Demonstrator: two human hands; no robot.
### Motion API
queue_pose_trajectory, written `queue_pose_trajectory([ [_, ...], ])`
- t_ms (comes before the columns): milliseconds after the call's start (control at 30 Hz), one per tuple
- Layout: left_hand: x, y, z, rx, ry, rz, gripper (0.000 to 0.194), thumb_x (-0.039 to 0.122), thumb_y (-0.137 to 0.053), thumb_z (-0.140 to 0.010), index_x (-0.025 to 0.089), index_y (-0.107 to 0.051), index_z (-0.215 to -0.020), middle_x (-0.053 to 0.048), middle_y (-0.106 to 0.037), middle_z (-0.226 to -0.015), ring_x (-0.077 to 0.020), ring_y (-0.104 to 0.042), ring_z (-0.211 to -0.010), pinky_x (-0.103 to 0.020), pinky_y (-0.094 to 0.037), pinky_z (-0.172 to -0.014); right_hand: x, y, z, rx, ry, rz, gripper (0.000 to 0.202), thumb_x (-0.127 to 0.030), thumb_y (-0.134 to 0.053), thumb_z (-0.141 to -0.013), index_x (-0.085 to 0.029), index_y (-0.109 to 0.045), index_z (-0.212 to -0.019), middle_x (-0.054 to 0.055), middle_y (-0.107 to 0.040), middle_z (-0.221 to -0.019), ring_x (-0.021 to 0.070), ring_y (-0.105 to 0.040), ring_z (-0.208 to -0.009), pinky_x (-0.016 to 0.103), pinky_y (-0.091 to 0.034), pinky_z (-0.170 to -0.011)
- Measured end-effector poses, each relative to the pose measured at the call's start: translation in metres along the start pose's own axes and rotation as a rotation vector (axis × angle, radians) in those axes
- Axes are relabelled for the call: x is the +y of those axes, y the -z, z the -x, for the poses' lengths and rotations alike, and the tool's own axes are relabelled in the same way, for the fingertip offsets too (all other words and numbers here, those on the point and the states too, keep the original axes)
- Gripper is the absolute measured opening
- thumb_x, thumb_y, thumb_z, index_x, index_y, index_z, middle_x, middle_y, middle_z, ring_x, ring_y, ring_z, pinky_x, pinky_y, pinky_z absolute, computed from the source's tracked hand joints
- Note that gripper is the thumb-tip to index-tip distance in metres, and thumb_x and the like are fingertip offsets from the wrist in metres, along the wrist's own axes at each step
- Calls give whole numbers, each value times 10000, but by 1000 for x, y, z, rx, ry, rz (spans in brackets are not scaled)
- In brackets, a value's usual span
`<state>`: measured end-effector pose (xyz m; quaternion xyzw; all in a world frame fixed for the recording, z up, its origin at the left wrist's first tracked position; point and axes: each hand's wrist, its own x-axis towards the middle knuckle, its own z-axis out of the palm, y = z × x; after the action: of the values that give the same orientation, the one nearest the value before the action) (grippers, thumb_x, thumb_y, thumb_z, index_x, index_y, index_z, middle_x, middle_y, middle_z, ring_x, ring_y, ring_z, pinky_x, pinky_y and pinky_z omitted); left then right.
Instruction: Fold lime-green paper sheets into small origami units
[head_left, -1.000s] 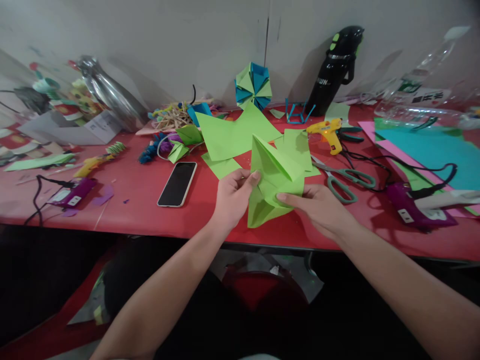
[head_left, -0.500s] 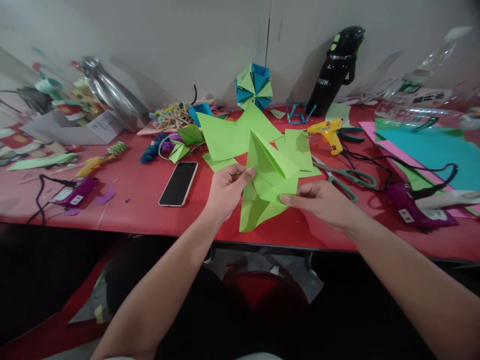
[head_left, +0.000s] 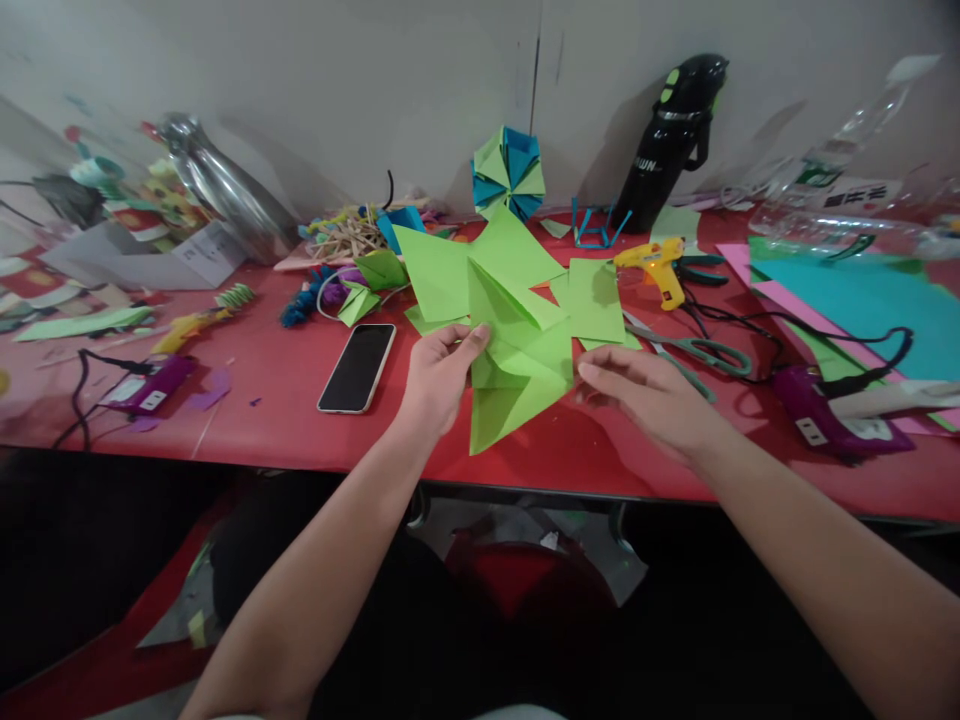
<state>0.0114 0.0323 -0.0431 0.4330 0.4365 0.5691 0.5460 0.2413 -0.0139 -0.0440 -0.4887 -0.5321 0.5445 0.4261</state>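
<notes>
My left hand pinches the left edge of a creased sheet of light green paper, held up above the table's front part. Folds run across the sheet, and its upper and lower flaps stand partly raised. Just off its right edge is my right hand, fingers apart, holding nothing that I can see. Behind the held sheet lie more green papers, and a smaller green piece rests to the right. Grey-handled scissors lie beyond my right hand.
A phone lies left of my left hand. A yellow glue gun, cables and a purple power strip are on the right. At the back stand a blue-green paper ball and a black bottle. Coloured sheets lie far right.
My right hand has let go of the green paper's right edge, its fingers opening. My left hand has shifted the paper slightly left, and its folds have opened somewhat.
</notes>
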Motion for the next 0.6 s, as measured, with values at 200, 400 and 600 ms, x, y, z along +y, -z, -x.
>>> queue_pose_trajectory([
  [200, -7, -11, 10, 206, -54, 130, 278, 373, -813, -770, 184, -615, -726, 75, -475, -555, -42, -411, -450, -180, -314, -425, -3, -18, 13, 332, 323, 287, 297, -438, -755, -816, -237, -563, -920, 34, -590, -895, 184, -585, -796, 349, -500, -709],
  [400, -12, -35, 32, 207, 21, 344, 247, 327, -783, -805, 187, -582, -777, 50, -614, -700, -51, -561, -542, -163, -408, -503, 8, -35, 14, 467, 415, 623, 668, -534, -837, -658, -236, -458, -1121, 87, -534, -1100, 262, -588, -939, 440, -547, -762],
  [600, -17, -41, 48, 108, 138, 482, 265, 245, -805, -778, 185, -549, -802, 9, -705, -880, -118, -704, -798, -275, -546, -818, 16, -21, 0, 421, 425, 569, 529, -198, -622, -810, -228, -440, -1306, 140, -569, -1318, 258, -655, -1014, 427, -591, -781],
])
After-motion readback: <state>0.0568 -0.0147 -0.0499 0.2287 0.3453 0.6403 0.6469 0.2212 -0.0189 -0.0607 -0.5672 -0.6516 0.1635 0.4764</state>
